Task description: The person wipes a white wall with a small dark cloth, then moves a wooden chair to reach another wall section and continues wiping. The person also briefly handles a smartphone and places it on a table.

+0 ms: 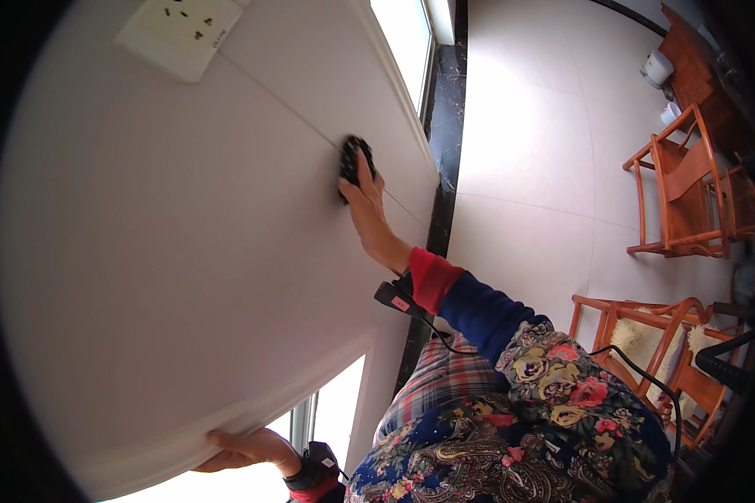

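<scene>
My right hand [368,204] presses a black pad or cloth with light flecks [351,162] against the pale wall [226,239]. Motion blurs this item, so its exact kind is unclear. It lies over a thin dark seam line [283,104] that runs slantwise across the wall. Lower down, my left hand [245,449] rests at the wall's edge beside a bright window opening [333,402]. Its thumb is spread from the fingers, and no separate thing shows in it. Each wrist wears a black strapped device; the right one [399,298] trails a cable.
A white power socket [179,31] juts from the wall at top left. Dark marble skirting [443,207] borders the pale tiled floor [522,144]. Wooden armchairs [682,188] stand at the right, near a white bucket [657,68]. A black cable [642,371] passes across my floral garment.
</scene>
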